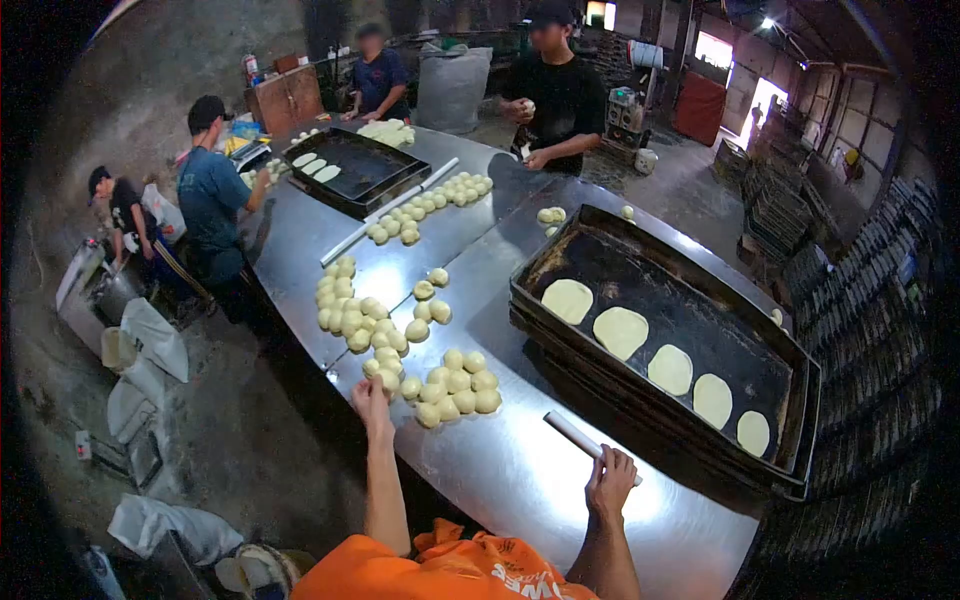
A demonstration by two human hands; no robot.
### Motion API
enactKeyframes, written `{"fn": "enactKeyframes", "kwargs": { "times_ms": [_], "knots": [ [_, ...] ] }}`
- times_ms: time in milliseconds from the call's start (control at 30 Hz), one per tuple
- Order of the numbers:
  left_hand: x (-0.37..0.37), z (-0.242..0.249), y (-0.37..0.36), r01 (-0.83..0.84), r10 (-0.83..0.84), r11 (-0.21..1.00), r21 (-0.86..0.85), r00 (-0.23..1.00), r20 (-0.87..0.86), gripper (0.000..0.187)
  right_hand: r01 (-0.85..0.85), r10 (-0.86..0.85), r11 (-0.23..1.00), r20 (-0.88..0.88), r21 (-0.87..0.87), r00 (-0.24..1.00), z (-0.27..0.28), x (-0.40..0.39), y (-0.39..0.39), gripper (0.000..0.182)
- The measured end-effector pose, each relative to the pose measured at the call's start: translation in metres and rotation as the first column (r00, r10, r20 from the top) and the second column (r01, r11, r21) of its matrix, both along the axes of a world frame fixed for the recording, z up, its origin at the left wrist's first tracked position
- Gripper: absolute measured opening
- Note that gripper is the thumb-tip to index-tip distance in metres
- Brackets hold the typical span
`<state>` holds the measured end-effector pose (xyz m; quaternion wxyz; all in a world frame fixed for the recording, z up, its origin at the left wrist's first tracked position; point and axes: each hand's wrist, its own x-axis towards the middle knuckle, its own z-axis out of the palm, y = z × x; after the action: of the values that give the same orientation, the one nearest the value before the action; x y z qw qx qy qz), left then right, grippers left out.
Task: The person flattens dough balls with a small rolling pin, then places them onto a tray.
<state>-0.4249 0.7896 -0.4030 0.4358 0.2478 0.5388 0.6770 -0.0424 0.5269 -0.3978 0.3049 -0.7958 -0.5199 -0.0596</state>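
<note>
My left hand (372,400) is at the near end of a long cluster of dough balls (352,318), its fingers closed on a pale dough ball (388,380). A thin rolling pin (574,434) lies slantwise on the metal table (480,450), and my right hand (610,482) is wrapped around its near end. Just beyond my left hand sits a second group of dough balls (458,382). To the right, several flattened dough rounds (620,332) form a row along the near side of a dark baking tray (660,270), which rests on other stacked trays.
Across the table a person in black (555,100) holds a piece of dough. Another baking tray (350,165) with dough pieces stands at the far left, near two more people. A long pale rod (390,212) crosses the tabletop. Racks of stacked trays (860,290) fill the right side.
</note>
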Motion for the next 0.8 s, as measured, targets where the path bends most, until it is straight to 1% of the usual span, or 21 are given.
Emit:
{"fn": "enactKeyframes", "kwargs": {
  "times_ms": [33,67,100,133,167,200,233,300,333,367,433,467,500,533,567,633,667,700,767,800],
  "knots": [
    [0.004,0.018,-0.004,0.000,0.000,1.000,-0.006,1.000,-0.003,0.031,-0.004,0.004,1.000,-0.001,0.006,1.000,0.003,-0.001,0.000,0.029],
    [0.008,0.036,-0.011,0.035,-0.039,0.997,0.074,0.998,0.055,0.033,0.002,-0.002,1.000,-0.021,-0.006,1.000,0.006,-0.003,-0.001,0.028],
    [0.014,0.058,-0.022,0.065,-0.082,0.986,0.153,0.991,0.110,0.034,-0.010,0.010,1.000,0.003,-0.006,1.000,0.002,0.000,-0.001,0.031],
    [0.020,0.074,-0.035,0.154,-0.175,0.974,0.169,0.978,0.117,0.032,-0.008,0.008,1.000,0.000,-0.008,1.000,0.001,0.000,-0.001,0.031],
    [0.028,0.089,-0.048,0.151,-0.171,0.975,0.164,0.978,0.116,0.032,-0.007,0.007,1.000,-0.003,-0.010,1.000,0.001,0.000,-0.001,0.031],
    [0.039,0.101,-0.063,0.320,-0.364,0.919,0.229,0.913,0.185,0.028,-0.004,0.004,1.000,-0.002,-0.012,1.000,0.002,-0.001,-0.001,0.031],
    [0.051,0.111,-0.077,0.470,-0.544,0.829,0.304,0.805,0.238,0.024,-0.001,0.001,1.000,-0.002,-0.015,1.000,0.004,-0.002,-0.001,0.032],
    [0.075,0.118,-0.112,0.661,-0.718,0.690,0.295,0.574,0.394,0.029,-0.009,0.009,1.000,0.005,-0.007,1.000,0.002,-0.001,-0.001,0.031],
    [0.085,0.112,-0.125,0.804,-0.806,0.561,0.198,0.476,0.350,0.030,-0.015,0.015,1.000,-0.003,-0.003,1.000,0.000,0.000,-0.002,0.030],
    [0.096,0.107,-0.138,0.910,-0.877,0.404,0.090,0.358,0.320,0.030,-0.017,0.017,1.000,-0.011,0.002,1.000,0.002,-0.001,-0.001,0.029],
    [0.132,0.096,-0.166,0.944,-0.917,0.307,0.121,0.260,0.301,0.032,-0.002,0.002,1.000,-0.025,0.001,1.000,0.004,-0.003,-0.002,0.030],
    [0.138,0.070,-0.174,0.947,-0.915,0.301,0.112,0.254,0.312,0.032,-0.016,0.016,1.000,0.023,0.019,1.000,0.003,-0.002,-0.003,0.030],
    [0.143,0.030,-0.175,0.955,-0.937,0.292,-0.042,0.295,0.186,0.034,-0.020,0.020,1.000,0.011,0.019,1.000,0.007,-0.004,-0.004,0.030],
    [0.144,0.003,-0.179,0.936,-0.950,0.296,-0.190,0.309,0.046,0.037,-0.017,0.017,1.000,0.012,0.024,1.000,0.006,-0.004,-0.007,0.031],
    [0.143,-0.007,-0.188,0.907,-0.942,0.310,-0.286,0.251,-0.223,0.045,-0.014,0.014,0.999,0.017,0.036,1.000,0.006,-0.003,-0.006,0.031],
    [0.150,-0.007,-0.204,0.847,-0.861,0.410,-0.338,0.237,-0.449,0.048,-0.001,0.000,0.999,0.020,0.038,1.000,0.004,-0.002,-0.006,0.032],
    [0.153,-0.008,-0.207,0.843,-0.778,0.448,-0.298,0.204,-0.594,0.045,0.002,-0.003,1.000,0.020,0.022,1.000,0.003,-0.002,-0.008,0.033],
    [0.159,-0.006,-0.206,0.845,-0.780,0.443,-0.298,0.200,-0.593,0.045,0.008,-0.008,1.000,0.020,0.021,1.000,0.003,-0.002,-0.008,0.033],
    [0.170,0.010,-0.203,0.891,-0.655,0.354,-0.284,0.019,-0.756,0.044,0.004,-0.004,1.000,0.021,0.027,1.000,0.002,-0.001,-0.006,0.035],
    [0.174,0.029,-0.199,0.929,-0.812,0.196,-0.313,-0.025,-0.584,0.049,0.018,-0.018,1.000,0.018,0.020,1.000,0.001,-0.001,-0.005,0.035]
  ]
}}
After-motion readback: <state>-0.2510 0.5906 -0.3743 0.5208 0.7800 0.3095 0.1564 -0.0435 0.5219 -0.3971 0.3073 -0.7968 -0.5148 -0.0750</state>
